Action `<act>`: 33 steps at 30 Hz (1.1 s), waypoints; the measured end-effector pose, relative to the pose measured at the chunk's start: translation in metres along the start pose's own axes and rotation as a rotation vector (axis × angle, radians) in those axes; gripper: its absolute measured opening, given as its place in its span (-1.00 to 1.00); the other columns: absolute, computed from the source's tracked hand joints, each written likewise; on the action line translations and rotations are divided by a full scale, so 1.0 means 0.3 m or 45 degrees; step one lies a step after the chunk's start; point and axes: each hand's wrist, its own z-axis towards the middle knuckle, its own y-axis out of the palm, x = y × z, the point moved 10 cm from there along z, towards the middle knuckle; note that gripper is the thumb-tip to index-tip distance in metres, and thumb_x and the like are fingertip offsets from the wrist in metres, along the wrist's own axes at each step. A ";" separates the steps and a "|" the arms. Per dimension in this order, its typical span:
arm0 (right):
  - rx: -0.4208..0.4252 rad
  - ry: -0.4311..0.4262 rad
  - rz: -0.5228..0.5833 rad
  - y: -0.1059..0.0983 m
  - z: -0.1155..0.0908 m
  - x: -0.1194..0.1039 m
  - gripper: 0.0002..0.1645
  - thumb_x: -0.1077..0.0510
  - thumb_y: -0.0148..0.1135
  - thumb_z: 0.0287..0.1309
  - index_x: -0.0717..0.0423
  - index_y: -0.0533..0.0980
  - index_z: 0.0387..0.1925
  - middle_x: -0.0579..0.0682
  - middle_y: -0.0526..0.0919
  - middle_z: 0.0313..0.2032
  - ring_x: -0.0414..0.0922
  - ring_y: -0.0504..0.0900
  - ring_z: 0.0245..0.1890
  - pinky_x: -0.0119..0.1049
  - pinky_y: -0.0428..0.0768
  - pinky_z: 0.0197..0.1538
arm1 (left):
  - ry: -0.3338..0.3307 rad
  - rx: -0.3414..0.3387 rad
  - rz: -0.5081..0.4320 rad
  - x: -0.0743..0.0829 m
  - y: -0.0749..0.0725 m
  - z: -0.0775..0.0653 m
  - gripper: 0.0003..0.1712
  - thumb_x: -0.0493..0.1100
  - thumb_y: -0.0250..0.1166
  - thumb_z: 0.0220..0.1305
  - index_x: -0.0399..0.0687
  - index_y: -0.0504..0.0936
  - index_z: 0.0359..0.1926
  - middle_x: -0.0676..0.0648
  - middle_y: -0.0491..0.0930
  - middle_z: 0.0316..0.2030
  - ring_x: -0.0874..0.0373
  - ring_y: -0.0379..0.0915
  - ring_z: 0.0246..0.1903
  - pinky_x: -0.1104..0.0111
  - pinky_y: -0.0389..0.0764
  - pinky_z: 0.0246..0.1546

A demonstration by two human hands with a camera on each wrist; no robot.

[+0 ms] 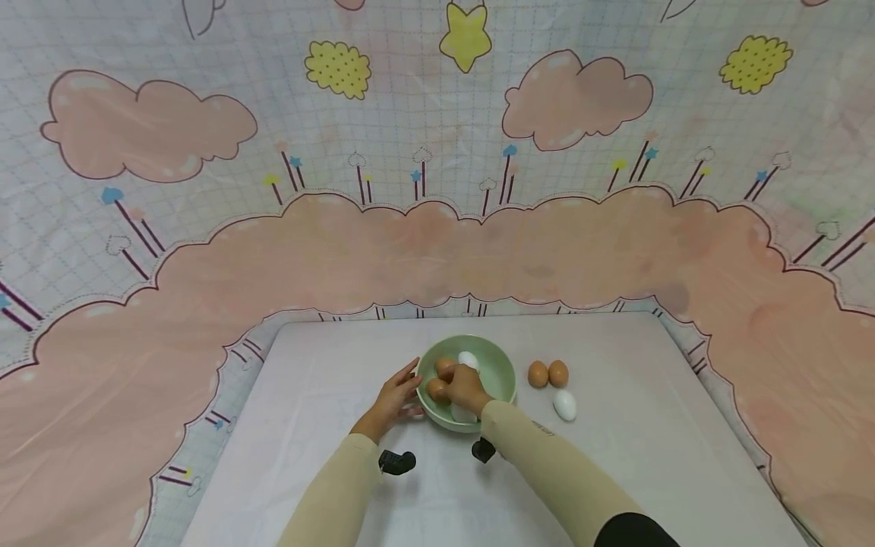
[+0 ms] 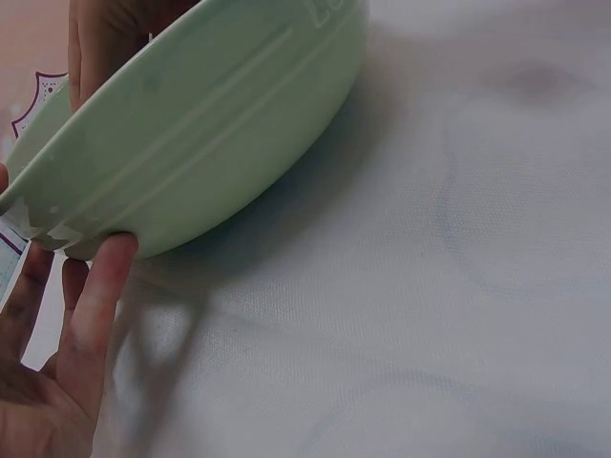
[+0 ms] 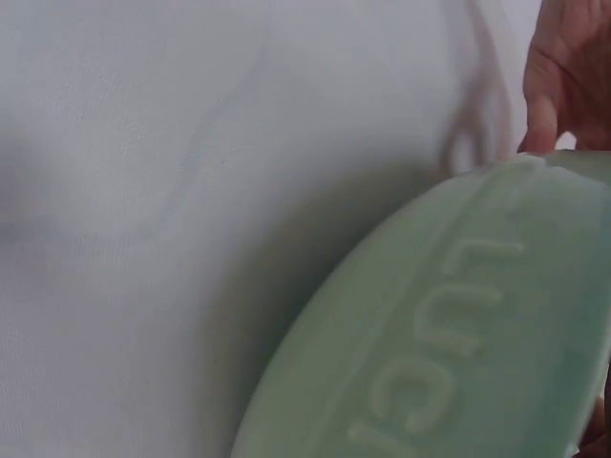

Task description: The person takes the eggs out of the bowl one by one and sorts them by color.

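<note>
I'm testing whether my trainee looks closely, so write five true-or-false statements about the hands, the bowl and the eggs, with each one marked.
1. The right hand reaches into the green bowl. True.

2. The left hand is well clear of the bowl. False: it touches the bowl's side.

3. The bowl holds brown eggs and at least one white egg. True.

4. All the eggs outside the bowl are brown. False: two are brown, the outer brown pair, and one is white, the outer white egg.

5. The bowl's outer wall carries raised letters. True.
</note>
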 end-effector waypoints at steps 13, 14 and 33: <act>0.052 0.076 0.003 0.000 0.004 0.031 -0.66 0.27 0.42 0.05 0.35 0.61 -0.12 0.14 0.69 -0.21 -0.02 0.60 -0.17 -0.12 0.60 0.02 | -0.008 0.006 0.010 0.002 0.001 -0.007 -0.37 -0.06 0.10 0.50 0.18 0.19 0.51 -0.30 -0.01 0.51 -0.31 0.23 0.34 0.00 0.68 -0.06; 0.048 0.084 0.011 0.000 0.005 0.033 -0.66 0.26 0.42 0.05 0.34 0.61 -0.12 0.15 0.69 -0.20 -0.02 0.61 -0.16 -0.12 0.61 0.02 | -0.008 0.006 0.010 0.000 -0.001 -0.006 -0.37 -0.06 0.11 0.49 0.18 0.19 0.51 -0.30 -0.01 0.51 -0.31 0.23 0.34 0.01 0.69 -0.06; -0.196 0.333 0.515 -0.009 0.009 0.082 -0.35 0.35 0.29 0.01 0.51 0.42 0.18 0.27 0.58 0.04 -0.07 0.59 -0.27 -0.15 0.71 -0.10 | 0.008 0.015 -0.013 -0.004 -0.011 0.006 -0.37 -0.07 0.11 0.49 0.15 0.19 0.51 -0.31 0.00 0.50 -0.32 0.23 0.33 -0.05 0.67 -0.07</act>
